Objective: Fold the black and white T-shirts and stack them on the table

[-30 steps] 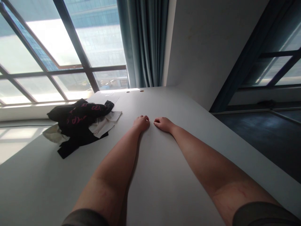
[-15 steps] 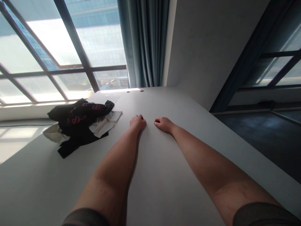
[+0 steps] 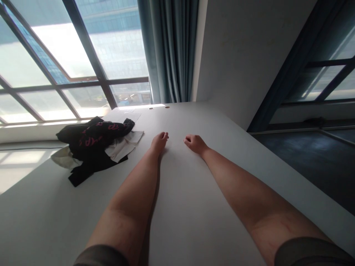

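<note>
Both my arms stretch forward over a white table (image 3: 188, 207). My left hand (image 3: 160, 141) is loosely closed just above or on the tabletop, turned thumb side up, with nothing visible in it. To its right, my right hand (image 3: 195, 143) rests in a loose fist on the table, knuckles up, and no object shows in it. A gap of bare tabletop separates the two hands. Left of my left hand lies a crumpled pile of clothes: a black garment with pink lettering (image 3: 93, 136) on top and a white cloth (image 3: 124, 146) sticking out beneath.
Two small round holes, one of them a cable hole (image 3: 167, 107), sit near the table's far edge. Behind it hangs a blue-grey curtain (image 3: 172, 51) beside a large window (image 3: 116, 44). A grey wall (image 3: 244, 55) rises at the right, above dark floor (image 3: 305, 155).
My left hand has rolled thumb side up and shifted slightly left. My right hand has moved a little to the right and curled tighter. The clothes lie as before.
</note>
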Available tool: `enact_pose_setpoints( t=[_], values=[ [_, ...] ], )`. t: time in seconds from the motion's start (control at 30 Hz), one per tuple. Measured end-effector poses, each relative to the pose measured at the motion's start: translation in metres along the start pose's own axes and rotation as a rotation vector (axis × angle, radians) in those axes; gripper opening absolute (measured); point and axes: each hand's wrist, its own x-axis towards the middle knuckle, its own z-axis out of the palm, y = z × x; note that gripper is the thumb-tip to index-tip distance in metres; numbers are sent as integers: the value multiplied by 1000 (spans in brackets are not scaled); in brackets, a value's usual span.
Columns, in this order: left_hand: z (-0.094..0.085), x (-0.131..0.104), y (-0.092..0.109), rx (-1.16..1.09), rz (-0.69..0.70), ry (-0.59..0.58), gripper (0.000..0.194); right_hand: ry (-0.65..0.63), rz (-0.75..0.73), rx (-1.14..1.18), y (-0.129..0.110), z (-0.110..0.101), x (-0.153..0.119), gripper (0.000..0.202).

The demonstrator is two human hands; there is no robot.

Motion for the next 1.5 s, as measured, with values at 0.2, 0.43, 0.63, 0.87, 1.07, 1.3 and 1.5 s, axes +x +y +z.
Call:
enact_pose_setpoints(
  t=[0.2,0.43,0.63,0.87,1.07,1.3,1.5],
  values=[
    [-3,-2,6,81,10,-29,46,35,-4,3,1,3,1,30],
    [-1,-7,16,137,79,-157,43,-12,12,-21,2,5,3,33],
    [-2,-9,21,177,103,-181,42,-38,41,-59,-1,4,4,36],
    [-12,-11,26,235,37,11,42,-31,96,-191,-13,2,2,27],
    [-35,-12,19,263,-154,315,49,24,101,-231,-9,3,0,27],
    [-66,-15,-9,308,-224,528,42,148,-77,-173,16,9,8,22],
    [-104,-23,-59,394,50,589,31,110,-135,-148,28,21,15,16]
  ],
)
